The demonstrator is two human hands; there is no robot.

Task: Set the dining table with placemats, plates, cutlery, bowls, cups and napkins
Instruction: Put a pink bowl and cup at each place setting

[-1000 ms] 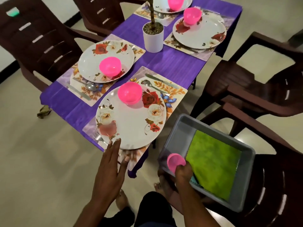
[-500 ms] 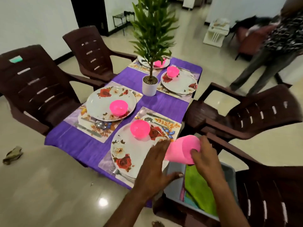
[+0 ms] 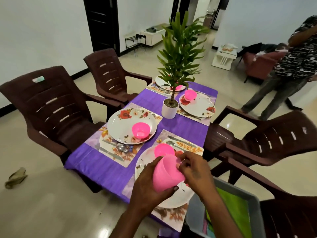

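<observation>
Left hand [image 3: 147, 191] and right hand [image 3: 195, 172] around pink cup [image 3: 165, 174].

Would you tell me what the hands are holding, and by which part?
A pink cup: the left hand grips its wall and base, the right hand pinches its rim.

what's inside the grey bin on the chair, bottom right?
The grey bin holds a folded green cloth, with pink and teal edges showing beside it. The right forearm covers part of the inside; anything beneath the cloth can't be seen.
</observation>
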